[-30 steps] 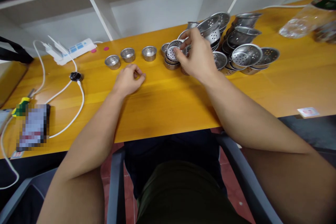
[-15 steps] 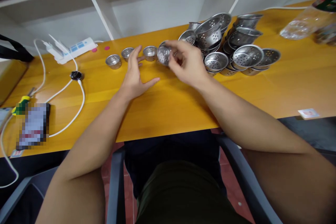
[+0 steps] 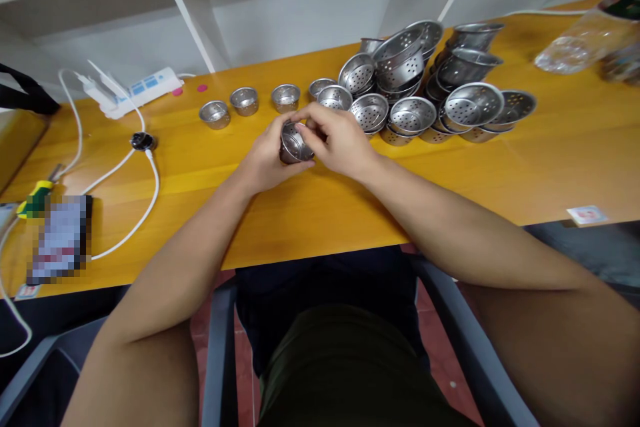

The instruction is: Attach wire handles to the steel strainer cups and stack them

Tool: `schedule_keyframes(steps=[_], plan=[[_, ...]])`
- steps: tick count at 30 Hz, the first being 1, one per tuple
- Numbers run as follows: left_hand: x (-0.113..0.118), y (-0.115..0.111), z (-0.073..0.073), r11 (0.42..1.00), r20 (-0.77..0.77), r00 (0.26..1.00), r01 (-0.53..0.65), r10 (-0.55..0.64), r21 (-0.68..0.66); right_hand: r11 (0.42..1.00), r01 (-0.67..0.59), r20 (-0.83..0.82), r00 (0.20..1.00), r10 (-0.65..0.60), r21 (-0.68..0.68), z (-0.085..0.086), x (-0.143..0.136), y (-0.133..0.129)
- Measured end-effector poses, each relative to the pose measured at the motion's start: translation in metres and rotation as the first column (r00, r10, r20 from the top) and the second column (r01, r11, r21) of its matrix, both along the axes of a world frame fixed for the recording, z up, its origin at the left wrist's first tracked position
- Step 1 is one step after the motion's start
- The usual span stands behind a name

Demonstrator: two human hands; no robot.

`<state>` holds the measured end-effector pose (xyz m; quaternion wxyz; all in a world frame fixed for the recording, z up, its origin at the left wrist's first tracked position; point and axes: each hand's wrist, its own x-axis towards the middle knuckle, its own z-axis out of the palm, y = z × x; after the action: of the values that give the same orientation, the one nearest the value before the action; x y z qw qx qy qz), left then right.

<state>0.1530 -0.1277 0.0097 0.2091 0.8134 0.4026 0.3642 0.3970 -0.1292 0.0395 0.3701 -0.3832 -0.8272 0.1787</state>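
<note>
A small metal cup (image 3: 296,142) is held tilted above the table, its opening facing up. My left hand (image 3: 267,157) wraps round its left side, thumb below it. On its right rim are the pinched fingers of my right hand (image 3: 340,140). Behind my hands stand small metal cups in a loose row: one at the far left (image 3: 215,115), another beside it (image 3: 244,101) and a third (image 3: 286,98). Just right of these, perforated metal cups (image 3: 369,112) crowd together, with larger strainers (image 3: 473,105) stacked in piles.
The wooden table (image 3: 320,213) ends close to my lap. To the left lie a power strip (image 3: 150,89), white cables, a screwdriver (image 3: 37,199) and a blurred-out device (image 3: 60,240). A clear plastic bottle (image 3: 575,47) lies at the far right; shelving stands behind.
My right hand has brought the cup left and nearer to me, away from the row. My left hand has moved right and closed round the cup.
</note>
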Motion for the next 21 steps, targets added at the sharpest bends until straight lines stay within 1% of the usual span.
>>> schedule_keyframes(steps=[5, 8, 11, 16, 18, 21], plan=[[0.004, -0.004, -0.002, 1.0, 0.034, 0.999, -0.001, 0.002, -0.021, 0.996, -0.06, -0.022, 0.998, 0.061, 0.072, -0.003, 0.0, 0.0], [0.006, -0.004, -0.002, 0.999, 0.064, 0.998, 0.03, -0.028, -0.032, 0.995, -0.053, -0.039, 0.998, 0.057, 0.084, -0.007, 0.001, 0.002], [0.006, -0.003, -0.002, 0.998, 0.084, 0.995, 0.049, -0.046, -0.037, 0.996, -0.053, -0.038, 0.998, 0.056, 0.07, -0.008, 0.003, 0.005], [0.003, -0.001, -0.004, 0.997, 0.07, 0.997, 0.05, -0.046, -0.066, 0.997, -0.074, -0.036, 0.997, 0.073, -0.007, -0.005, 0.005, 0.005], [0.003, -0.001, -0.004, 0.996, 0.057, 0.998, 0.027, -0.022, -0.084, 0.998, -0.053, -0.086, 0.995, 0.05, -0.038, -0.009, 0.002, 0.005], [0.0, 0.001, -0.002, 0.993, 0.076, 0.997, -0.008, 0.017, -0.117, 0.995, 0.047, -0.249, 0.966, -0.066, -0.083, -0.023, -0.007, 0.005]])
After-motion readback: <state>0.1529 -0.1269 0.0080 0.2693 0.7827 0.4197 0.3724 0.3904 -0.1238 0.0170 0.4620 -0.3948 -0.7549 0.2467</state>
